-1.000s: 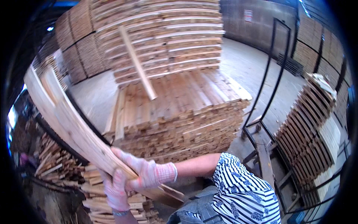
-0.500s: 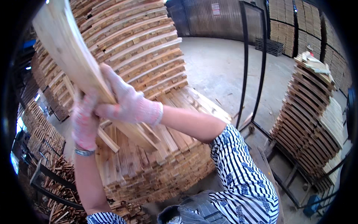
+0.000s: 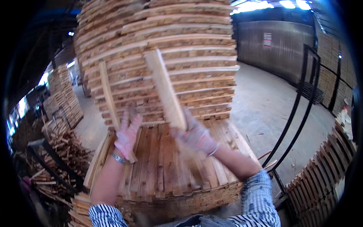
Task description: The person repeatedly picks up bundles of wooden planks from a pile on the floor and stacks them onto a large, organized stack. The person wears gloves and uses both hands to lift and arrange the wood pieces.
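Left hand (image 3: 127, 135) spread empty, right hand (image 3: 194, 136) gripping board (image 3: 165, 90) above planks (image 3: 155, 166) (grey floor (image 3: 261, 102) beyond).

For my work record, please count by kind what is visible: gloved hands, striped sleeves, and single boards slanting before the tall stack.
Gloved hands: 2 (left hand, right hand)
Striped sleeves: 2
Slanting boards: 2 (held board in right hand, narrow board near left hand; blur may hide another)
Total: 6

A grey, ribbed wall (image 3: 283, 53) with a small sign (image 3: 267, 39) stands beyond a pale grey floor (image 3: 261, 98). Bright white light (image 3: 252, 6) glows above the wall.
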